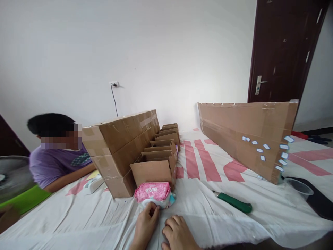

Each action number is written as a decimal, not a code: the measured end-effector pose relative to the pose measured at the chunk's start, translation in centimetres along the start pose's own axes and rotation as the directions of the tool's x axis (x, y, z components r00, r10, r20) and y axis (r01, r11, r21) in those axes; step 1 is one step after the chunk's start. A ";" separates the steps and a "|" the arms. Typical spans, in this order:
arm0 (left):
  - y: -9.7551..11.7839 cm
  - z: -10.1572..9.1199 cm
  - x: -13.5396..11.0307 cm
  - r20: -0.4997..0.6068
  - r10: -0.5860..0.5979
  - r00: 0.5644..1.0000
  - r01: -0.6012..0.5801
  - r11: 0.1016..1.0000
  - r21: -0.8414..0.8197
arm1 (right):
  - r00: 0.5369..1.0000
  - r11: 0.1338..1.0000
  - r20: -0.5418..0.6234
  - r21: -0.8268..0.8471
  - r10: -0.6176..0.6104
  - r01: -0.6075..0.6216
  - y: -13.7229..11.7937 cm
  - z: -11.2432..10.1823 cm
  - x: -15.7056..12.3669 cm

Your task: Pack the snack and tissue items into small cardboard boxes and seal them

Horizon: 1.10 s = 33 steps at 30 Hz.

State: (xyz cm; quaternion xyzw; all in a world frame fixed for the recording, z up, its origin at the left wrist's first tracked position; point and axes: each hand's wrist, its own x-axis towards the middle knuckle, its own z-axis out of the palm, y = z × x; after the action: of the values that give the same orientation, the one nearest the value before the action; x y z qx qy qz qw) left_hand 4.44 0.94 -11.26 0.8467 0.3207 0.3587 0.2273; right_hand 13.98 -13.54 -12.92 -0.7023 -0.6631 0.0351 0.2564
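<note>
A pink and white wet wipes pack [154, 191] with a white lid lies on the table in front of the row of cardboard boxes. My left hand [146, 223] is at its near side, with thumb and fingers pinched together at the edge by the lid. To the right of it, my right hand [179, 233] rests on the white cloth with its fingers curled in and close together. Nothing shows in that hand. Farther right lies a green utility knife [234, 202], its tip pointing to the upper left.
Open cardboard boxes [151, 170] stand in a row beside a tall carton wall [125, 142]. On the right is a cardboard panel [244, 132] with small labels, near a clear plastic bowl [299, 187] and a black flat object [318, 199]. A person in purple [56, 166] sits at left.
</note>
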 end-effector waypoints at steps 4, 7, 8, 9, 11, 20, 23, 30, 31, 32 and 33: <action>0.1 -0.1 0.0 0.008 0.004 1.000 -0.004 1.000 0.001 | 1.000 1.000 -0.014 -0.004 -0.009 0.009 -0.1 -0.2 -0.1; 0.0 -0.3 0.1 0.017 -0.007 1.000 0.006 1.000 0.015 | 1.000 1.000 -0.011 -0.007 -0.008 0.008 -0.6 -1.1 -0.4; 0.0 -0.3 0.1 0.026 -0.013 1.000 0.012 1.000 0.021 | 1.000 1.000 -0.023 -0.004 0.002 -0.003 -0.8 -1.4 -0.6; 0.0 -0.3 0.2 0.038 -0.018 0.999 0.017 0.999 0.027 | 0.999 1.000 -0.040 -0.003 0.012 -0.012 -0.9 -1.7 -0.7; 0.1 -0.4 0.2 0.055 -0.023 0.998 0.021 0.999 0.035 | 0.998 1.000 -0.062 -0.018 0.008 -0.009 -1.1 -2.1 -1.0; 0.8 -1.1 -0.3 0.091 -0.082 0.992 0.083 0.997 0.001 | 0.994 0.983 0.034 -0.152 -0.103 0.107 -1.1 -2.1 -2.6; 1.0 -1.4 -0.6 0.094 -0.135 0.986 0.135 0.991 0.003 | 0.993 0.979 0.046 -0.165 -0.110 0.116 -1.4 -2.1 -3.2; 1.4 -1.8 -1.1 0.070 -0.202 0.977 0.205 0.978 -0.044 | 0.982 0.969 0.067 -0.166 -0.175 0.184 -1.2 -0.7 -4.3; 1.5 -1.9 -1.1 0.066 -0.206 0.976 0.210 0.977 -0.047 | 0.979 0.966 0.072 -0.167 -0.190 0.199 -1.1 -0.7 -4.6; 1.5 -1.9 -1.2 0.065 -0.210 0.976 0.213 0.976 -0.049 | 0.975 0.962 0.078 -0.165 -0.206 0.217 -1.1 -0.8 -4.9; 1.6 -2.0 -1.2 0.065 -0.211 0.975 0.215 0.975 -0.049 | 0.970 0.958 0.088 -0.161 -0.227 0.238 -1.1 -1.1 -5.3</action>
State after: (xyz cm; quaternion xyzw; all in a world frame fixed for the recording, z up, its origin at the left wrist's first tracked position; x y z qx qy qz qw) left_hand 2.94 -0.73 -9.56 0.8111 0.3926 0.3157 0.2974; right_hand 12.80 -18.92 -13.04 -0.6372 -0.7501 -0.0280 0.1748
